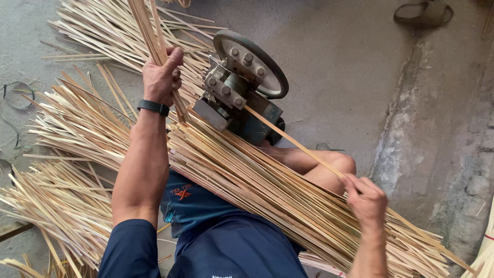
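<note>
My left hand (pixel 162 76) grips a bunch of thin bamboo strips (pixel 148 28) that rise toward the top of the view, just left of a small metal splitting machine (pixel 241 87) with a round wheel. My right hand (pixel 366 198) pinches a single bamboo strip (pixel 293 140) that runs diagonally from the machine's rollers down to my fingers. A thick bundle of bamboo strips (pixel 267 190) lies across my lap, under both arms. A black band sits on my left wrist.
Loose bamboo strips (pixel 67 154) are heaped over the concrete floor to the left and behind the machine. A sandal (pixel 423 13) lies at the top right. A rough raised concrete edge (pixel 411 128) runs down the right side. My bare knee (pixel 329 167) shows beside the machine.
</note>
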